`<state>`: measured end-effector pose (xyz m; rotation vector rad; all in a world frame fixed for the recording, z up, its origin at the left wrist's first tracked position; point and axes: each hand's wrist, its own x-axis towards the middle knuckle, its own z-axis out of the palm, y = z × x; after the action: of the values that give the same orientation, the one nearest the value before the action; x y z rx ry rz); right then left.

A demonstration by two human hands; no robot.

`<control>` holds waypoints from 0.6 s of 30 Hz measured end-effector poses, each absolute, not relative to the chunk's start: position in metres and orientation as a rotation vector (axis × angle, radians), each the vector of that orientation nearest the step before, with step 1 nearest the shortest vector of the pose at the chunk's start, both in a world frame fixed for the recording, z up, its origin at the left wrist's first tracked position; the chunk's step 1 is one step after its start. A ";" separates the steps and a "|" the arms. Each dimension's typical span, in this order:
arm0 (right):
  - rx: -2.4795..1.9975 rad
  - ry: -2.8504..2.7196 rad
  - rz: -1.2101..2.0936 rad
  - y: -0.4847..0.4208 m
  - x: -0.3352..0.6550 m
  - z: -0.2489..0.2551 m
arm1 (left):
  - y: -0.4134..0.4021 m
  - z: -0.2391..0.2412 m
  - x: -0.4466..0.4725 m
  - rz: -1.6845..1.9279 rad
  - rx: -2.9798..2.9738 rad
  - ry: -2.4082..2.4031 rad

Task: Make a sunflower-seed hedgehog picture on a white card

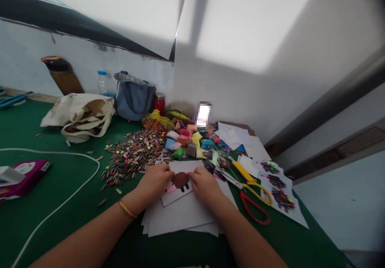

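Note:
A flat brown oval of modelling clay [181, 180] lies on a white card [177, 198] over a stack of white paper [180, 220]. Pink and black pieces show beside and below the oval on the card. My left hand [154, 183], with a gold bangle above its wrist, has its fingers closed at the oval's left edge. At the right edge, the thumb and curled fingers of my right hand [207, 184] press on the same clay. The undersides of the fingertips are hidden.
Sunflower seeds with coloured beads [132, 156] are heaped left of the paper. Clay packets [191, 142] lie behind it. Red-and-yellow-handled scissors [255, 204], a yellow cutter [244, 172] and seed-decorated sheets [281, 192] are at right. A white cable [90, 176] crosses the left side.

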<state>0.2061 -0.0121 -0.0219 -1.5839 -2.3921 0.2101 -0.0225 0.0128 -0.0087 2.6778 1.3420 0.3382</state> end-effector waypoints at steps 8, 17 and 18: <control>-1.655 -2.350 0.231 -0.013 0.205 -0.020 | 0.018 -0.009 -0.023 0.501 2.620 1.289; -1.666 -2.388 0.219 -0.012 0.207 -0.015 | 0.062 0.015 -0.069 0.194 2.488 2.106; -1.667 -2.385 0.217 -0.012 0.207 -0.015 | 0.067 0.015 -0.071 0.181 2.479 2.132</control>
<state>0.2071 -0.0125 -0.0150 -1.6668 -2.3851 0.2169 -0.0711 0.0669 0.0147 2.4786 2.1317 0.1807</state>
